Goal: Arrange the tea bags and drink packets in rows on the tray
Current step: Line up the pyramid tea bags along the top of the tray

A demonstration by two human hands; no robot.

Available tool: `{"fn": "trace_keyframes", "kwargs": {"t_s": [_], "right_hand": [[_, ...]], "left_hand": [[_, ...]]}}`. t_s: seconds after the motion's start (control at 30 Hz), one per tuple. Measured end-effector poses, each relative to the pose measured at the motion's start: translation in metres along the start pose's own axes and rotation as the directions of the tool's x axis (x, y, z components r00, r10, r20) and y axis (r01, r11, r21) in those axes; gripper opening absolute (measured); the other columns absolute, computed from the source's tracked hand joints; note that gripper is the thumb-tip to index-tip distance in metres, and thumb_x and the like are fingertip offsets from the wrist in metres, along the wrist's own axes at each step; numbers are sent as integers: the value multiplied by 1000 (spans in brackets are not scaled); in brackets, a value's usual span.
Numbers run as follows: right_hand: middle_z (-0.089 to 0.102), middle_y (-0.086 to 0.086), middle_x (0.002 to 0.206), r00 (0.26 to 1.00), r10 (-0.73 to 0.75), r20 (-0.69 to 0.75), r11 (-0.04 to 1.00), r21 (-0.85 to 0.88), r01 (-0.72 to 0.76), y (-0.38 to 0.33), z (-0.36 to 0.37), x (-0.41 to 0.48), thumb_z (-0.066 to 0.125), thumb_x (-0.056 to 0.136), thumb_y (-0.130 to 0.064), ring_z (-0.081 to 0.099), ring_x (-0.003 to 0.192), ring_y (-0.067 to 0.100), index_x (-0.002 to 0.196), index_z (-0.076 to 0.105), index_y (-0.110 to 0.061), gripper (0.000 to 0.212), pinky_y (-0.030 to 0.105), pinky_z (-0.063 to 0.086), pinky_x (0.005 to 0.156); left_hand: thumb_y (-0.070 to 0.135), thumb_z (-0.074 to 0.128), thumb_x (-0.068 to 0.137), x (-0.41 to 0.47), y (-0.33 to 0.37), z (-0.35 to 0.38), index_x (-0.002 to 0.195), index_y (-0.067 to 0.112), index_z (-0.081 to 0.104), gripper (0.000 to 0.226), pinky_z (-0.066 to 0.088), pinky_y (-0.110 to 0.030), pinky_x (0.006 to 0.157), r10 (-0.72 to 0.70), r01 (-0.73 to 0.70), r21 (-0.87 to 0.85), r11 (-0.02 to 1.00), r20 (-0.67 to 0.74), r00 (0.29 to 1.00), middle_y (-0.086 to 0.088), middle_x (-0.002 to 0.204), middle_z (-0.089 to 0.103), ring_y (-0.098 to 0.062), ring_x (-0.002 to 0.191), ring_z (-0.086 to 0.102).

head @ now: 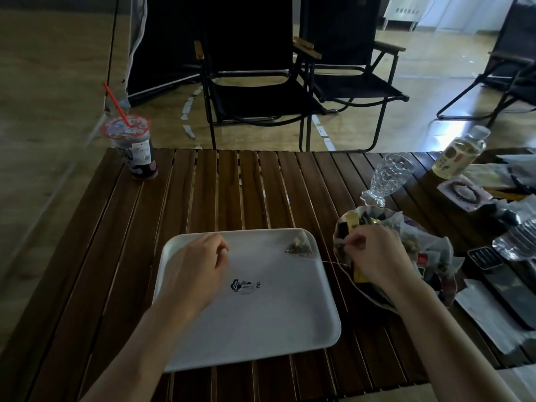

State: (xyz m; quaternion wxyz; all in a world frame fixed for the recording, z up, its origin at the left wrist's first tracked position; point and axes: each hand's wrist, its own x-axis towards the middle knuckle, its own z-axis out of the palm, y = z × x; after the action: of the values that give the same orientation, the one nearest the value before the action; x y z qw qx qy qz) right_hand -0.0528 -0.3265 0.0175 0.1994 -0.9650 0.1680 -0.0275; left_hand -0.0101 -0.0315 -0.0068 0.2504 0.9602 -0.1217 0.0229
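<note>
A white tray (246, 320) lies on the slatted wooden table in front of me. One pyramid tea bag (300, 246) rests in the tray's far right corner. Its thin string (330, 262) trails over the tray's right rim toward a bowl (338, 232) heaped with tea bags and drink packets, one of them a yellow packet (353, 221). My right hand (374, 256) hovers over that bowl and pinches a thin string between thumb and fingertips. My left hand (197, 271) floats above the tray's left half with loosely curled fingers, and I see nothing in it.
A clear glass goblet (390, 175) stands just behind the bowl. A lidded drink cup with a red straw (133, 146) sits at the table's far left corner. Bottles, a phone and papers crowd the right side. Black folding chairs stand beyond the table.
</note>
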Motion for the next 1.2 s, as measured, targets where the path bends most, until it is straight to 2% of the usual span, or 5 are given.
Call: {"fn": "trace_keyframes", "kwargs": {"t_s": [0.37, 0.83, 0.97, 1.07, 1.2], "right_hand": [[64, -21, 80, 935, -310, -172, 895, 278, 348, -53, 12, -25, 72, 87, -22, 61, 69, -7, 93, 72, -21, 6, 8, 51, 62], [71, -7, 100, 979, -203, -34, 868, 456, 196, -63, 55, -4, 70, 89, -20, 67, 80, 2, 107, 68, -17, 18, 11, 54, 65], [64, -11, 105, 986, -125, -112, 958, 244, 149, -44, 41, 5, 69, 90, -28, 61, 85, 5, 111, 64, -23, 23, 19, 54, 69], [57, -9, 103, 997, -71, 35, 986, 154, 65, -34, 42, 5, 69, 85, -45, 56, 89, 8, 108, 60, -24, 33, 21, 46, 69], [54, -7, 88, 992, -115, 46, 992, 46, 113, -33, 56, 1, 65, 91, -28, 46, 71, 5, 80, 51, -26, 18, 14, 27, 53]], "left_hand": [[30, 47, 100, 4, 4, 0, 98, 26, 61, 15, 35, -7, 59, -8, 7, 43, 999, 26, 1000, 10, 93, 65, -2, 74, 58], [29, 56, 97, 13, 19, 8, 114, 26, 58, 18, 51, -18, 76, -14, 11, 19, 1000, 129, 991, 9, 105, 65, -6, 85, 60], [36, 64, 91, 15, 26, 12, 119, 30, 54, 30, 51, -18, 74, -18, 11, 32, 999, 216, 976, 12, 103, 62, -5, 81, 60], [50, 64, 88, 14, 32, 15, 125, 30, 49, 45, 49, -19, 74, -20, 9, 34, 999, 336, 942, 12, 103, 59, -6, 84, 59], [53, 62, 87, 13, 44, 20, 131, 26, 45, 54, 52, -25, 80, 0, -29, 74, 997, 363, 932, 8, 108, 58, -8, 91, 58]]}}
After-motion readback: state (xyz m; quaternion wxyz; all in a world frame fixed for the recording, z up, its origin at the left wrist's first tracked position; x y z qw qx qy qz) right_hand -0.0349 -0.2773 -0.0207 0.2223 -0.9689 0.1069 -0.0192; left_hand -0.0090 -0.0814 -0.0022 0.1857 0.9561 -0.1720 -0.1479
